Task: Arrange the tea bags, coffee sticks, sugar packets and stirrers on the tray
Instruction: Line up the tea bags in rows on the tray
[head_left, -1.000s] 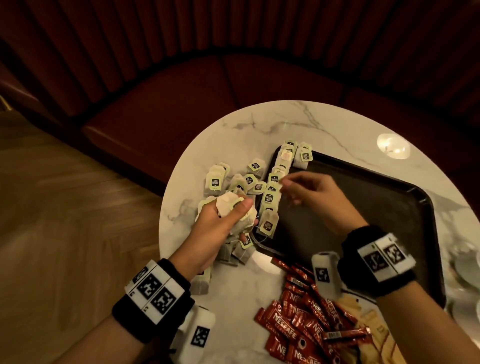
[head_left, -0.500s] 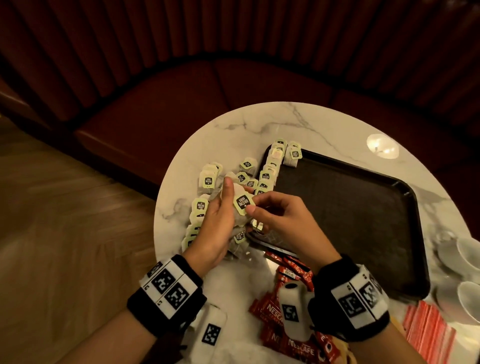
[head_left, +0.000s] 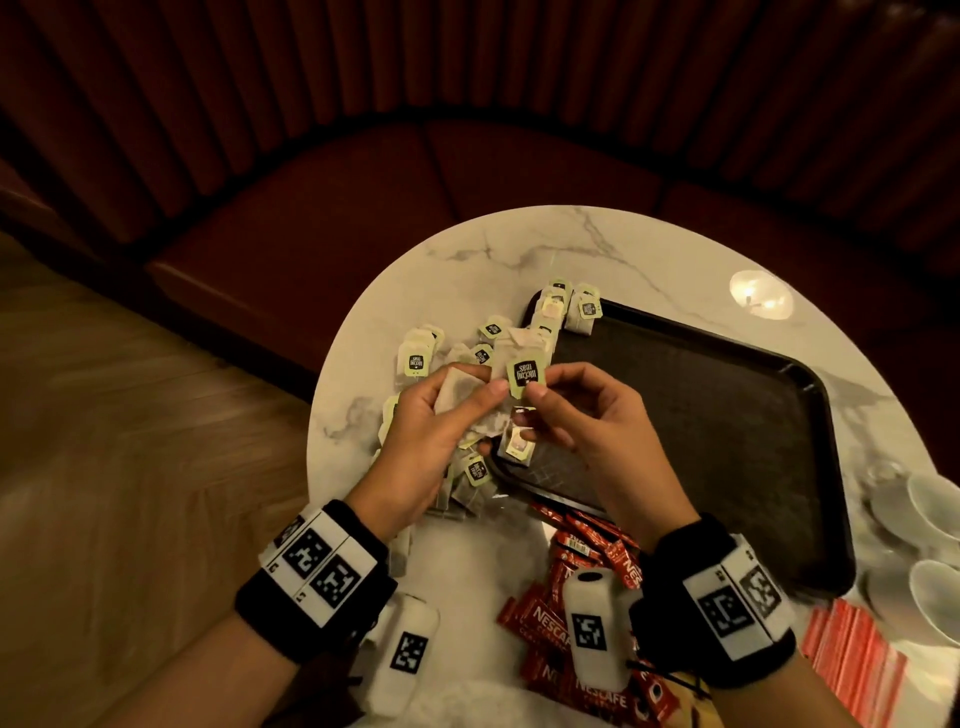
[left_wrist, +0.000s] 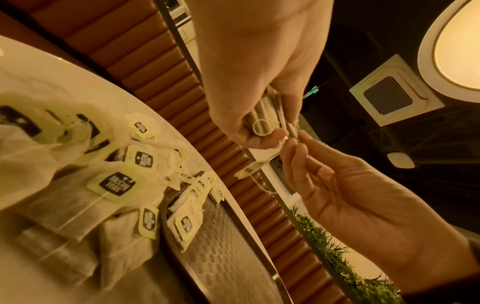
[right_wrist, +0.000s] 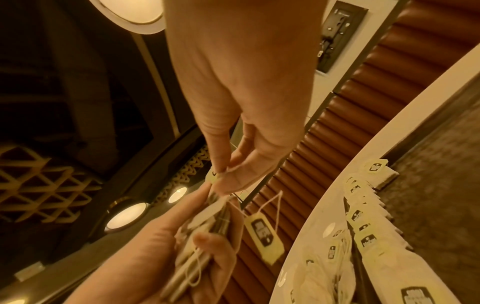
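Note:
My left hand (head_left: 441, 431) grips a bundle of tea bags (head_left: 460, 397) above the table, seen edge-on as a stack (left_wrist: 262, 121) in the left wrist view. My right hand (head_left: 576, 410) pinches the pale green tag (head_left: 526, 373) of one bag at the bundle's top; another tag (right_wrist: 263, 236) dangles on its string. A loose pile of tea bags (head_left: 415, 364) lies left of the black tray (head_left: 727, 415). A row of tea bags (head_left: 566, 306) lines the tray's far left corner. Red coffee sticks (head_left: 566, 597) lie near the table's front edge.
The round marble table (head_left: 519, 249) has a lit candle (head_left: 761, 301) at the far right. White cups on saucers (head_left: 930, 561) stand at the right edge, with red-striped packets (head_left: 852, 654) below them. A red upholstered bench (head_left: 363, 197) curves behind.
My right hand came back from the tray's left edge to the bundle in my left hand and now pinches a tag there. Both hands have risen a little above the pile.

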